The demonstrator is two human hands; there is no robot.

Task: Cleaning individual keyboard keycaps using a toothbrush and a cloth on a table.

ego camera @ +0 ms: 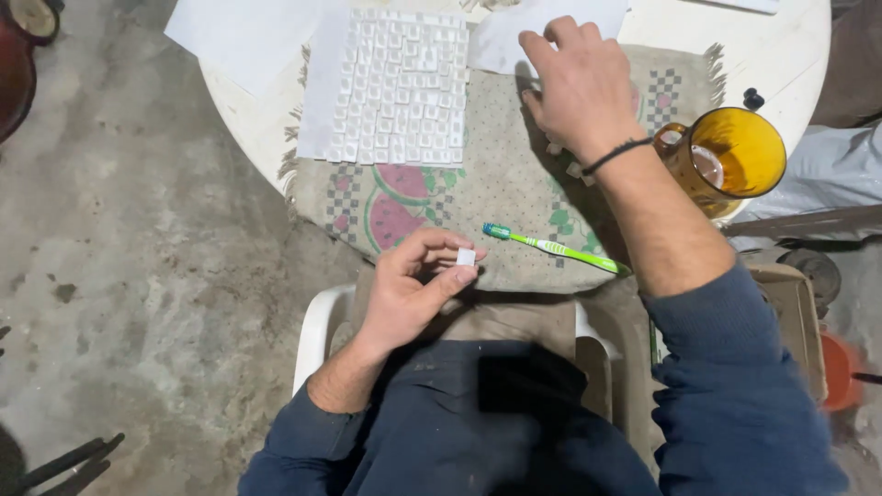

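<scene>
Upper right of the frame I see an amber glass mug (pixel 735 156) at the edge of a round white table (pixel 735 46). A cloth (pixel 496 197) printed with watermelon slices covers the middle of it. Sheets of white paper (pixel 243 37) lie at the upper left. A green toothbrush (pixel 556 248) lies on the cloth near centre. A white plastic chair (pixel 317 326) shows at lower centre, on a concrete floor (pixel 138 276).

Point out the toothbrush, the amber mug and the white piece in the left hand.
toothbrush (pixel 560 249): head view, middle of the green handle.
amber mug (pixel 767 138): head view, inner wall near the rim.
small white piece (pixel 466 257): head view, its face, pinched between left fingertips.
</scene>
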